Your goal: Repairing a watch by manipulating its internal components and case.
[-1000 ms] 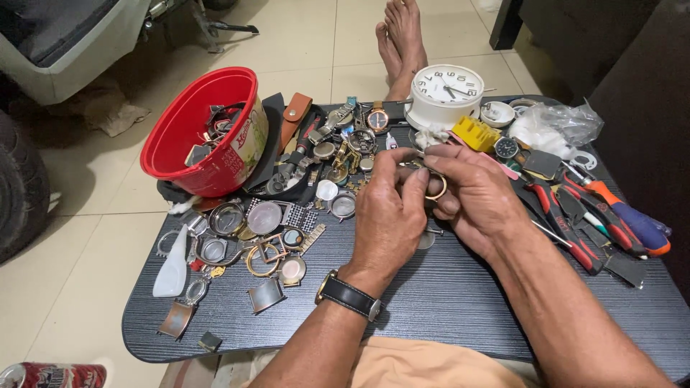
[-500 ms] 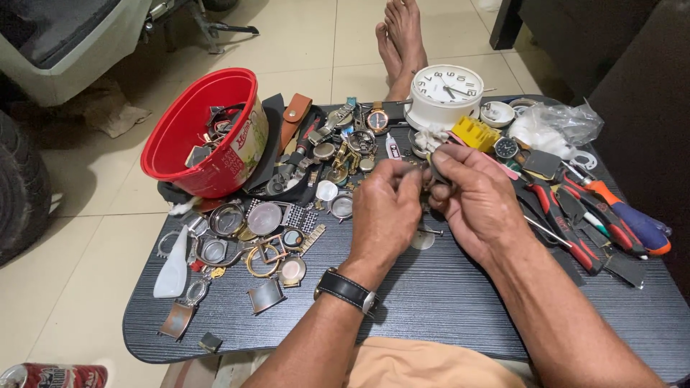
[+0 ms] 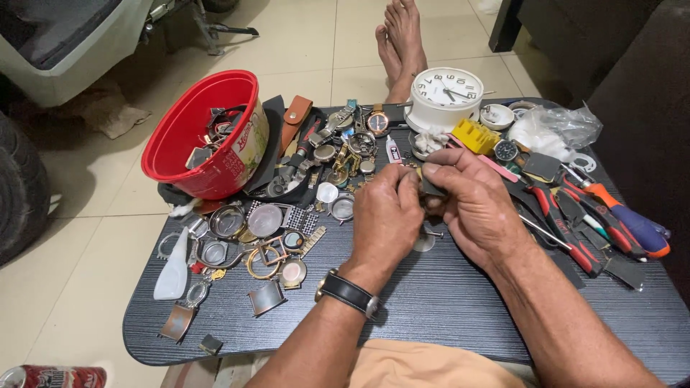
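Dark small watch part [image 3: 431, 188] pinched btwn both hands over tabletop [image 3: 445, 302]. Left hand [image 3: 388, 215] fingers curled tight on it. Right hand [image 3: 478, 205] fingers pressed together on top.

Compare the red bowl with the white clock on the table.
The red bowl is bigger, tilted on its side and holds watch parts; the white clock is smaller and props its dial up. The bowl sits far left, the clock centre-back. Both are round and rest on the dark table.

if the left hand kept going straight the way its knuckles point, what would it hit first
Probably the heap of loose watch parts just beyond the left hand, then the white clock further back; depth is hard to judge from above.
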